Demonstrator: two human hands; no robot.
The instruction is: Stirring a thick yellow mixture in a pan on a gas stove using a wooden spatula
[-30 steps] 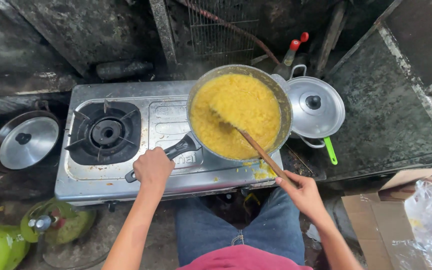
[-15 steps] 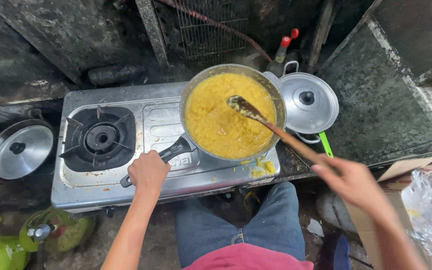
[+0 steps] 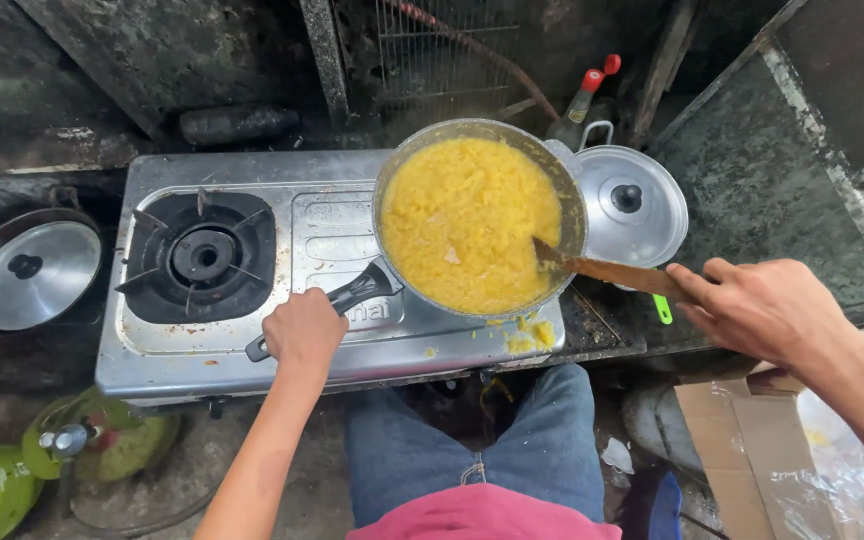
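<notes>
The pan [image 3: 472,225], full of yellow food, is being kept on the right burner of the stove [image 3: 252,330]. Its black handle [image 3: 337,305] is being clamped by the left hand [image 3: 302,330]; the handle's long axis is running from the pan down-left toward that hand. A wooden spatula [image 3: 602,270] is being gripped by the right hand [image 3: 762,305], its blade being held inside the right rim, its shaft lying nearly level. Spilled bits [image 3: 527,335] are lying on the stove's front edge. Lidded pots [image 3: 632,205] are flanking the stove, set among dark, grimy walls.
</notes>
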